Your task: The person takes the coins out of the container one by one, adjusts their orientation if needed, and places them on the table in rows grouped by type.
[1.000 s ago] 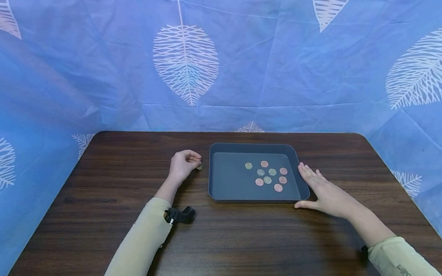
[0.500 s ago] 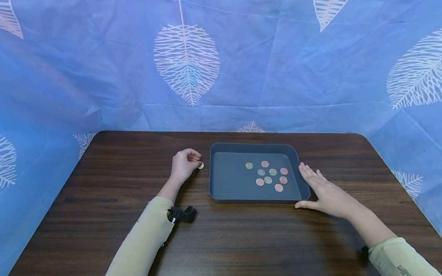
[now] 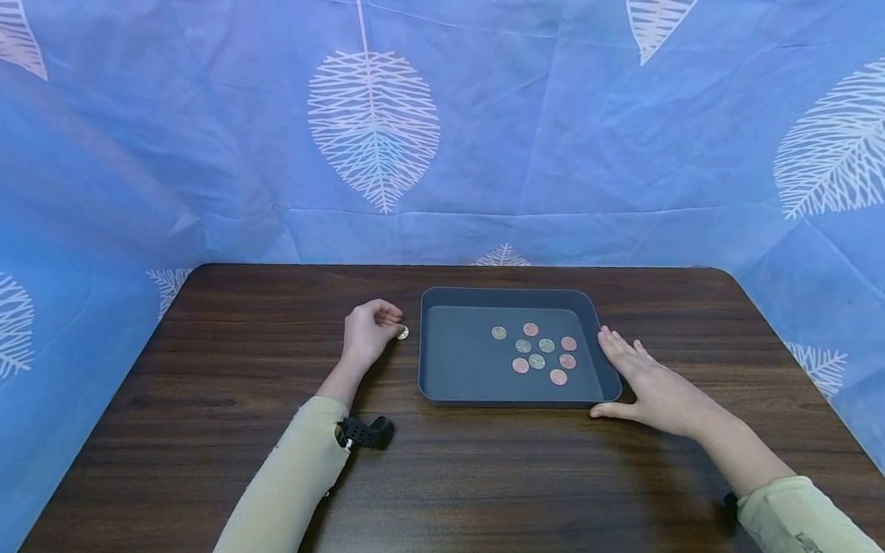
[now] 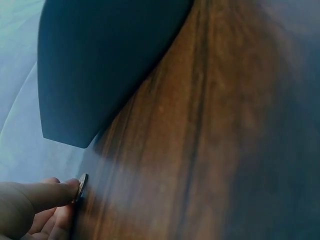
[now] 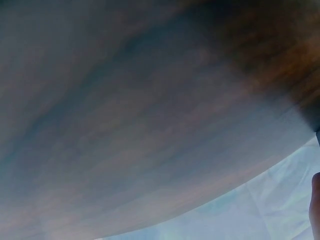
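Between thumb and fingertips, my left hand (image 3: 366, 337) pinches a shiny coin (image 3: 404, 333), left of the dark grey tray (image 3: 450, 360). The left wrist view shows this coin (image 4: 81, 187) tilted on edge at the thumb tip, close to the wooden surface, with the tray wall (image 4: 100, 70) beyond. Inside the tray, toward its right half, lie several coins, some coppery like the one nearest the front (image 3: 558, 377), some yellowish or silvery. My right hand (image 3: 654, 389) rests against the tray's right side, fingers straight and thumb spread at the front corner.
A dark brown wooden table (image 3: 454, 493) carries the tray, with rounded far corners. Behind it hangs a blue cloth (image 3: 555, 137) with white leaf prints. A black strap (image 3: 371, 431) sticks out from the left sleeve.
The coin at my left fingertips has tipped and shows a brighter face than one second ago. My right hand and the tray keep their places.
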Motion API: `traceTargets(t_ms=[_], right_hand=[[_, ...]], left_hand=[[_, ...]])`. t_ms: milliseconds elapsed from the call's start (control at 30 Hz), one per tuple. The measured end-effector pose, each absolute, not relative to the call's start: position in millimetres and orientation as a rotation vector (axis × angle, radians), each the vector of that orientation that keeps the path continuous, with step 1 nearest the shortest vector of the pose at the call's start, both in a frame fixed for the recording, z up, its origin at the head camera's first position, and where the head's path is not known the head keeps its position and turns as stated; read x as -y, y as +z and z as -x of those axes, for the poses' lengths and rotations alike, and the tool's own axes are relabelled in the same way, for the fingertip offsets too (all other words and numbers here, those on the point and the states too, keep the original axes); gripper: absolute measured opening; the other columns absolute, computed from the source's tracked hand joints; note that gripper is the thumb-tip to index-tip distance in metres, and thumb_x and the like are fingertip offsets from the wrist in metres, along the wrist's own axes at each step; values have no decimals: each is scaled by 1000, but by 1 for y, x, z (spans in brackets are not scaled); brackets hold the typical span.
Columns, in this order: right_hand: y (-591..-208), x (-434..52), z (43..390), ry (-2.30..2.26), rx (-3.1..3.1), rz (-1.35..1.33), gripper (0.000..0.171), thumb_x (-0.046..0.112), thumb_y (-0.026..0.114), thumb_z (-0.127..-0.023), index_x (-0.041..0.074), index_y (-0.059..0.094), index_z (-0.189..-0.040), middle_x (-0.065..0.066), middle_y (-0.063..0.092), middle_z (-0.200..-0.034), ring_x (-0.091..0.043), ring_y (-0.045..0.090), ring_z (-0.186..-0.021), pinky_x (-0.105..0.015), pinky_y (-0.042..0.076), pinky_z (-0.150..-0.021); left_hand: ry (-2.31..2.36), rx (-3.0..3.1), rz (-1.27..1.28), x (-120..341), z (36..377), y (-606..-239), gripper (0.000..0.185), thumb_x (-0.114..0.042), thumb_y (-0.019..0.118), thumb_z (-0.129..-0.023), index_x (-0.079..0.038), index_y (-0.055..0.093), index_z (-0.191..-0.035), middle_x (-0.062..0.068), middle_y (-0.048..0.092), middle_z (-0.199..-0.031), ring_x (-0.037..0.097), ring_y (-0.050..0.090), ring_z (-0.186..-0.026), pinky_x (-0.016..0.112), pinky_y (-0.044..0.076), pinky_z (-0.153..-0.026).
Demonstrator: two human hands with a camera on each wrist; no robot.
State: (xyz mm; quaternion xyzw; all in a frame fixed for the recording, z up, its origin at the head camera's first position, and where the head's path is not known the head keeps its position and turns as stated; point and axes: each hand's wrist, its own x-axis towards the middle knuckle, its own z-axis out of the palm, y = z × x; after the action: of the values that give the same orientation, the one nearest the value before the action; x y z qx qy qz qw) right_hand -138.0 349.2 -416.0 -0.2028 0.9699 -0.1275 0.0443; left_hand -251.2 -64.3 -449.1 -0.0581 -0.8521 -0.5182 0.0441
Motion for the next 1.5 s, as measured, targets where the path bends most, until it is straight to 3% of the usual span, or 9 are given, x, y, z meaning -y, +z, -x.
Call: traceTargets(t_ms=[767,1200,1500], right_hand=[[-413,-348,137,-382,-2965,629,114,66,66,-75,2,11,-152,-21,14,-156,-35,17,-142,-45,12,-114],[-413,-347,138,-381,-2958,619,115,66,67,-75,2,11,-152,-21,13,-156,-35,17,-142,-45,12,-114],[-414,-348,139,-386,-2951,614,114,64,67,-75,2,10,-152,-21,12,-156,-35,15,-142,-45,11,-114]], left_hand=[[-1587,2560,125,63,250,-453,15,1,76,-79,-1,70,-92,10,69,-87,22,65,-78,33,53,-71],[-1694,2459,37,63,249,-449,13,-3,73,-84,0,70,-96,12,68,-90,24,64,-83,35,53,-75],[-1829,2340,136,54,247,-428,15,-8,70,-87,2,69,-99,13,67,-92,24,61,-85,33,51,-76]])
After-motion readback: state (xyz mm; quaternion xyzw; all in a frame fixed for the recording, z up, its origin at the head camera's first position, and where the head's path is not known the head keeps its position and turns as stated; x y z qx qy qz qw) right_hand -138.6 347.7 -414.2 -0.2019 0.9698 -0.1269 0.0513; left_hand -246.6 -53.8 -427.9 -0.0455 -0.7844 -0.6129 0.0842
